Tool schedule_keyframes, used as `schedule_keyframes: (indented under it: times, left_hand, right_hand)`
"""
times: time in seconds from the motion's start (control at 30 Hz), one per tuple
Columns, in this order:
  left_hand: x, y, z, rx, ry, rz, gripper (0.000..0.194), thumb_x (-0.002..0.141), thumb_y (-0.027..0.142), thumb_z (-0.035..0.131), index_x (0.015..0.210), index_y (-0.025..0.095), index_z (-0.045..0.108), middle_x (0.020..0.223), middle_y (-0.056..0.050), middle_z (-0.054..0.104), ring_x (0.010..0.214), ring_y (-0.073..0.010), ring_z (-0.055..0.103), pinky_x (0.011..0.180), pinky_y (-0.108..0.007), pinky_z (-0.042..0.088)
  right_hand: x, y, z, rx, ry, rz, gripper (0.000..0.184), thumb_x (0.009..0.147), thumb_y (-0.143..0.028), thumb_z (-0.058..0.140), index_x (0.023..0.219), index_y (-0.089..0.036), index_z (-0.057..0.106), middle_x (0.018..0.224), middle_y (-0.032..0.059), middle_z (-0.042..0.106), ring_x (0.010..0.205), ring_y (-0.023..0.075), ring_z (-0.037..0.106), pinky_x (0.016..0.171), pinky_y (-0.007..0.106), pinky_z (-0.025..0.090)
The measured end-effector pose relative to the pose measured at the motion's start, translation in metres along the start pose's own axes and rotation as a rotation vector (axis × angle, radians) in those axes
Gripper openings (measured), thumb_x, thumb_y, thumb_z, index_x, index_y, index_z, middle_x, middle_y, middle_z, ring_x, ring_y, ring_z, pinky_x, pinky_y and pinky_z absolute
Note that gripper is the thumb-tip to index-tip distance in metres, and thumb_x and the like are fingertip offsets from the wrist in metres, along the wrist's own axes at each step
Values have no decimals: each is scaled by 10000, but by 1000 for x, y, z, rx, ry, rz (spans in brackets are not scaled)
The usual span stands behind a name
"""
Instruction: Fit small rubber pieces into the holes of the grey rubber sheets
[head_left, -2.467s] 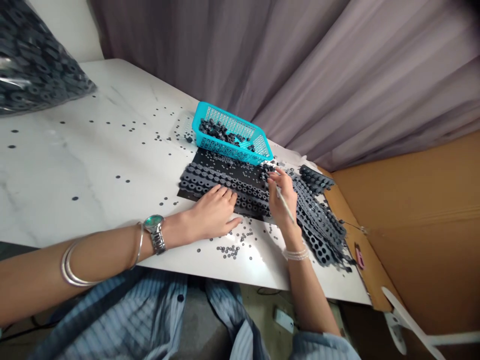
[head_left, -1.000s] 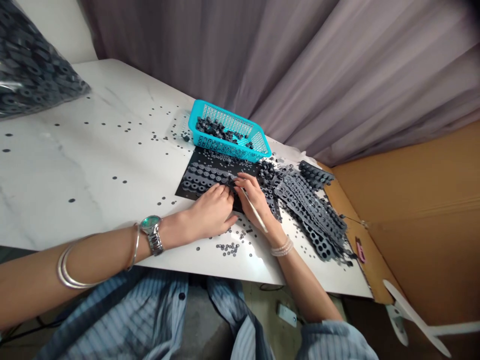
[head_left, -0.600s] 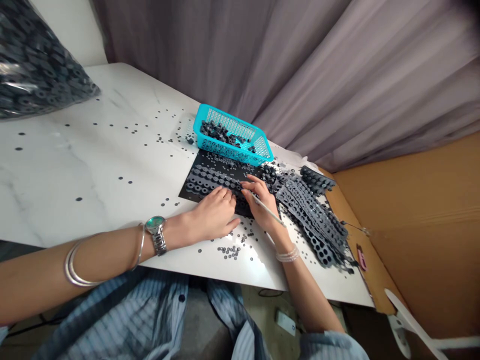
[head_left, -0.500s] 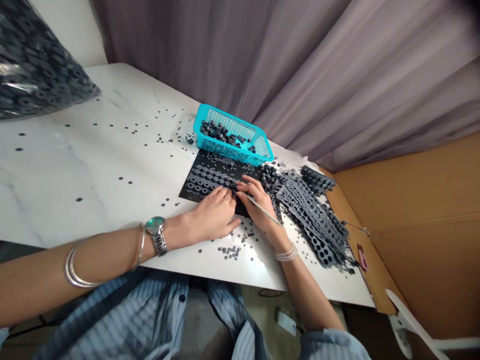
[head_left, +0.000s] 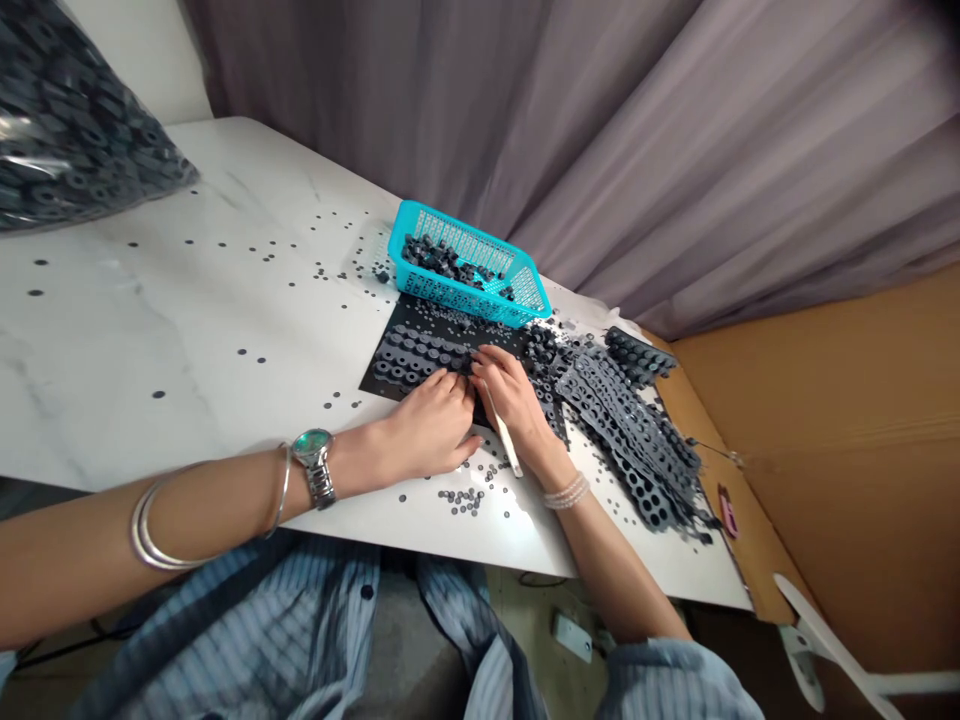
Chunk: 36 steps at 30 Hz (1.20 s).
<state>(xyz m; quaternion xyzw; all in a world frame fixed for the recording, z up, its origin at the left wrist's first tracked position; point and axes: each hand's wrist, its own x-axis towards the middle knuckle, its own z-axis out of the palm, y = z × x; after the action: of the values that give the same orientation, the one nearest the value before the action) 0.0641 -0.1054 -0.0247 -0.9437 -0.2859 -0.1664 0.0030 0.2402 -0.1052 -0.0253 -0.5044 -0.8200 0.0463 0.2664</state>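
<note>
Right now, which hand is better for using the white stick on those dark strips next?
Probably the right hand: it holds the white stick, with its fingertips by the dark strips. The left hand lies over them, no tool visible.

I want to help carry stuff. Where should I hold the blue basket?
Probably take the blue basket by its rim at both short ends, coming down from above. It's long and stands with its open side up, and the rim sticks out a bit. The black pieces inside bunch toward the left end, so that end may feel heavier.
</note>
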Motion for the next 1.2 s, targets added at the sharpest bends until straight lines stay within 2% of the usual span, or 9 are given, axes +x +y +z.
schedule_keyframes:
  times: [0.17,0.27,0.37,0.43,0.57,0.7,0.93,1.07,1.2]
  left_hand:
    - [0,-1,1,25,11,8,535,902,455,479,1153,5,622,1112,-216,664,1126,-314,564,987,-425,397]
    - [0,0,-1,22,-6,12,541,908,459,474,1161,2,616,1143,-217,651,1146,-316,554,998,-423,388]
    - [-1,2,-3,-3,3,21,526,922,455,455,1181,23,607,1194,-212,633,1174,-311,534,999,-421,385]
    - [-1,4,-4,-25,11,20,517,929,448,446,1193,31,598,1212,-213,624,1188,-311,521,994,-425,386]
    - [-1,6,-5,-20,9,18,487,929,436,455,1179,47,606,1167,-194,642,1160,-305,529,962,-417,401]
    - [0,5,-6,-17,-6,19,471,935,426,461,1142,37,628,1096,-190,659,1086,-305,555,944,-419,405]
    - [1,5,-7,-23,-38,23,492,923,435,477,1153,26,623,1107,-195,655,1076,-317,558,956,-428,399]
    - [0,5,-5,-5,-40,28,541,916,455,479,1206,13,595,1165,-206,641,1122,-320,541,1002,-442,369]
    - [-1,6,-4,-27,-39,32,562,925,463,457,1238,11,572,1200,-216,623,1161,-324,521,991,-439,373]
  right_hand:
    - [-2,4,-11,3,285,140,228,976,-356,406,1054,-249,592,1236,109,604,1236,231,537,1038,446,471]
    - [-9,21,-24,-67,351,259,211,950,-372,459,991,-237,615,1152,114,637,1199,258,550,1015,486,468]
    - [-16,36,-34,-130,337,354,201,917,-379,517,885,-229,647,1035,118,679,1223,310,516,1033,570,416]
    - [-17,37,-35,-91,325,360,210,911,-394,533,867,-233,661,1062,113,691,1246,306,501,1044,573,406]
    - [-8,18,-25,105,220,249,204,923,-405,537,914,-252,670,1127,70,699,1251,239,520,1047,483,450]
    - [-1,4,-12,174,110,208,176,922,-385,551,935,-256,669,1116,61,705,1263,228,520,1062,462,449]
    - [-2,12,-7,114,69,173,162,935,-351,525,988,-251,641,1154,73,673,1271,227,521,1061,448,444]
    - [2,13,-1,11,21,92,156,952,-327,482,998,-256,613,1120,80,668,1283,246,502,1055,475,434]
    - [7,12,3,6,22,60,184,970,-320,414,977,-246,583,1081,102,653,1298,258,475,1052,464,442]
